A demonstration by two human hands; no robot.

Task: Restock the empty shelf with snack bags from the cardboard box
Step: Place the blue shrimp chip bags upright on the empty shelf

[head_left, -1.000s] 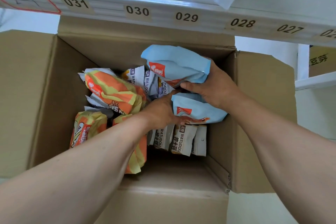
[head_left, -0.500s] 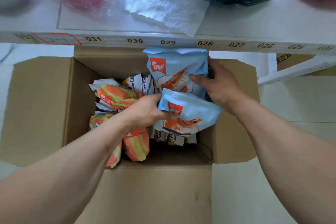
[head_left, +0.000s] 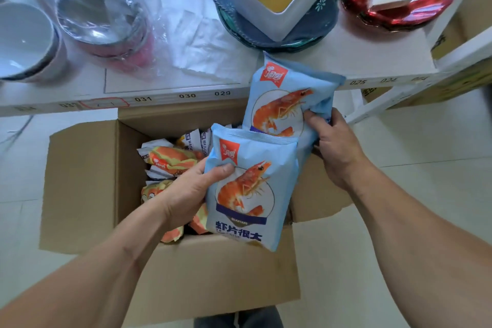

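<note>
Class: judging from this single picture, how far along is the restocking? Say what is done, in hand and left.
Done: nothing visibly shelved; no snack bag lies on the shelf in view. In hand: the left hand grips one blue shrimp bag, the right hand another, both lifted above the cardboard box. Left: orange bags and others remain inside.

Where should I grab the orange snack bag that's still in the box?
Probably by its crimped left end, coming straight down from above. The orange snack bag lies flat atop the pile in the cardboard box, and that end looks clear of the left hand.
</note>
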